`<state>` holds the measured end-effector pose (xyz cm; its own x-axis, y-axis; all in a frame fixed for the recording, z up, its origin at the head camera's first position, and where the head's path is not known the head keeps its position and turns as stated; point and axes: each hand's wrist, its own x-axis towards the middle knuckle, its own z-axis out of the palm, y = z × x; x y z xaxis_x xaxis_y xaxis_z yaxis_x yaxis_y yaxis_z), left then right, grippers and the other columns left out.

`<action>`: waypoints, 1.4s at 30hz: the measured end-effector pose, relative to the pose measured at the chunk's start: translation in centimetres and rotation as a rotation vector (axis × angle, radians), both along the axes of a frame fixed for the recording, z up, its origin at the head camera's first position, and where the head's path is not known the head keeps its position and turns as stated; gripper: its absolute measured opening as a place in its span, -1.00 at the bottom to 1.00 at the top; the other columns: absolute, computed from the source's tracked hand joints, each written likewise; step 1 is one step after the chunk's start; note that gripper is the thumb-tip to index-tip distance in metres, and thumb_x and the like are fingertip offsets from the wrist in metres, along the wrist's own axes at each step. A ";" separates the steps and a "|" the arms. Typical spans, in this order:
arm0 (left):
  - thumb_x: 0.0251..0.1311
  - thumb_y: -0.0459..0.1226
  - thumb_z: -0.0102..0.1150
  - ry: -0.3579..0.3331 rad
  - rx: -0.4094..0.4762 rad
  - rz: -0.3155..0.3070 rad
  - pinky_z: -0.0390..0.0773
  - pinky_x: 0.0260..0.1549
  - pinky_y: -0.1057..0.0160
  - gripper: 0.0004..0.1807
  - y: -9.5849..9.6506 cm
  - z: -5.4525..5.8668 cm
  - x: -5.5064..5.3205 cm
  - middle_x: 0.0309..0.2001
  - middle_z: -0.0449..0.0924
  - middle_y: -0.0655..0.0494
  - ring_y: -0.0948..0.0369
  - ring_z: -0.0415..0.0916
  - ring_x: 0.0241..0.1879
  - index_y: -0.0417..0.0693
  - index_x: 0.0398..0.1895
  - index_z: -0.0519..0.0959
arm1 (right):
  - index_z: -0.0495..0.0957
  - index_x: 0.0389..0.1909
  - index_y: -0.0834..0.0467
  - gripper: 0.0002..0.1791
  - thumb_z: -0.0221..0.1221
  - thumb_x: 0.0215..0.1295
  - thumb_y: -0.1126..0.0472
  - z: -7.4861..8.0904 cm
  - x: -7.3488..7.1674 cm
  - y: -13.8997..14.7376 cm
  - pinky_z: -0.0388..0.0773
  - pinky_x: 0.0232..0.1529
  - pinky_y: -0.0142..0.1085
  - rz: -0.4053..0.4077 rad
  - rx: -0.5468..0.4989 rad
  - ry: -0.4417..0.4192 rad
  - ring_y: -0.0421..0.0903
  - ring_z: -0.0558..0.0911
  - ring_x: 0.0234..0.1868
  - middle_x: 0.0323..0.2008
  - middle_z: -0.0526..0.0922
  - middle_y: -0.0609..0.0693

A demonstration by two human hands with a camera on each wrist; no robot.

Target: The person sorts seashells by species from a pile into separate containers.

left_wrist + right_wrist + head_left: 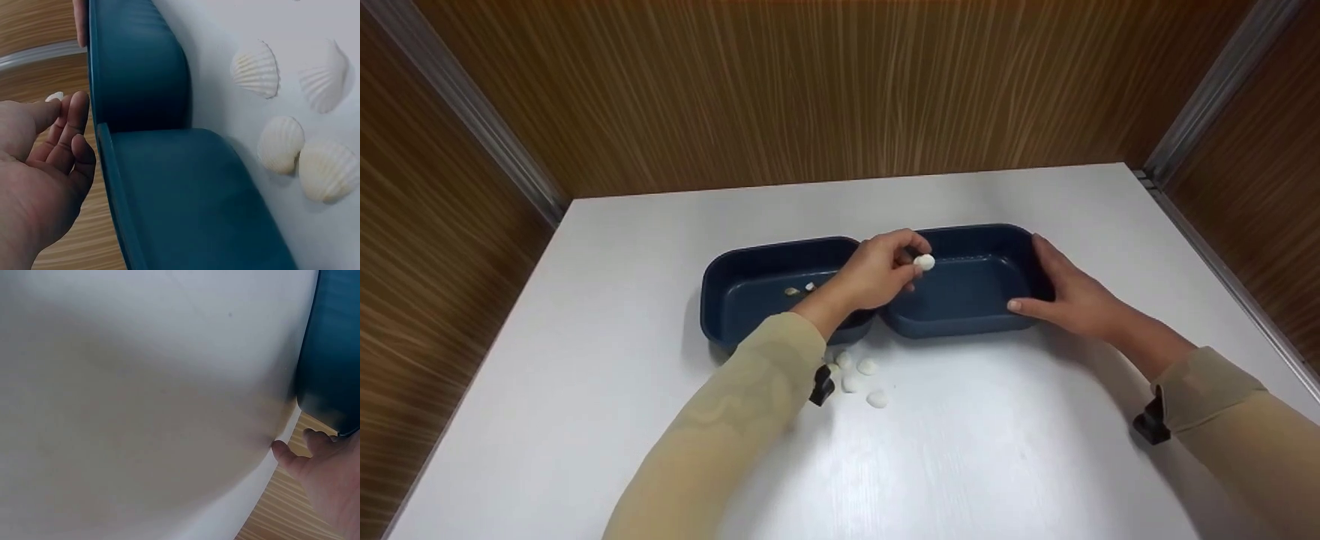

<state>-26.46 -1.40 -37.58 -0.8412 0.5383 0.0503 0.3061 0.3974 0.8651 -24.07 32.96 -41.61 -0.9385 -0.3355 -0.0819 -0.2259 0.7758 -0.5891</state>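
Note:
My left hand point(877, 271) pinches a small white seashell point(924, 262) between thumb and fingers, over the near left side of the right blue tray point(945, 327). In the left wrist view only a sliver of that shell point(54, 97) shows past the thumb. My right hand point(1076, 296) rests against the right end of the same tray, thumb at its front rim and fingers along the outer side. The left blue tray point(720, 300) sits beside it, with a few small shells point(792, 292) inside, partly behind my left wrist.
Several white ribbed shells point(867, 366) lie loose on the white table point(960, 450) in front of the trays, some beside my left sleeve. A wood-grain panel point(840, 90) stands behind the table, with more panels at both sides.

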 end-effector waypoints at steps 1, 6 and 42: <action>0.55 -0.44 0.14 0.000 -0.002 0.007 0.68 -0.18 0.30 -0.73 0.1 -0.1 -0.1 -0.17 0.65 0.00 0.17 0.64 -0.28 -0.13 0.22 0.57 | -0.47 0.71 0.12 0.31 0.33 0.42 -0.23 0.0 0.0 0.0 -0.17 0.56 0.34 -0.001 0.000 0.000 0.31 -0.25 0.68 0.71 -0.37 0.24; 0.53 -0.45 0.16 0.020 -0.029 0.030 0.67 -0.18 0.32 -0.68 0.4 -0.2 -0.1 -0.17 0.67 0.01 0.19 0.67 -0.29 -0.11 0.27 0.58 | -0.47 0.71 0.13 0.32 0.33 0.41 -0.24 0.2 0.2 -0.1 -0.16 0.56 0.34 -0.009 0.008 -0.004 0.33 -0.24 0.68 0.70 -0.37 0.25; 0.48 -0.34 0.29 0.098 0.068 -0.058 0.62 -0.19 0.28 -0.72 -8.3 1.4 9.9 -0.10 0.66 0.16 0.26 0.59 -0.19 -0.05 0.19 0.65 | -0.43 0.72 0.14 0.29 0.33 0.42 -0.20 0.1 0.0 0.1 -0.10 0.52 0.41 0.016 0.006 0.029 0.36 -0.18 0.67 0.70 -0.32 0.27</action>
